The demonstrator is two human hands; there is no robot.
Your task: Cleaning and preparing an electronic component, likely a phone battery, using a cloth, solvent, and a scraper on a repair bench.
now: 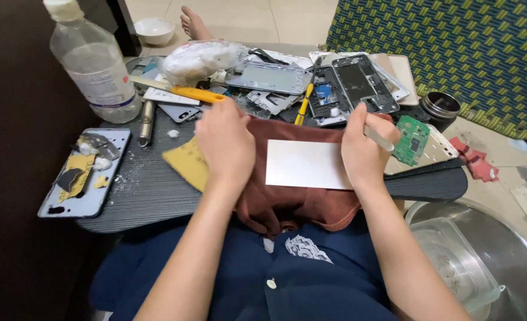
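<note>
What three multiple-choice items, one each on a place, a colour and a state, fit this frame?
1. Where does the bottle stand?
A far left of the tray
B beside the green board
C on the white card

2. What colour is the cloth under the white card?
A green
B reddish brown
C white

3. What is the right hand doing?
A resting empty
B holding a thin tool
C gripping the bottle

Answers: 1 A, it stands at the tray's far left corner; 2 B, brown shows around the card; 3 B, the tool pokes out of its fingers.

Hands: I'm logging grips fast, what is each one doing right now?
Left hand: palm down, pressing on the brown cloth; holding nothing visible.
Right hand: closed on a thin grey tool, beside the white card.
</note>
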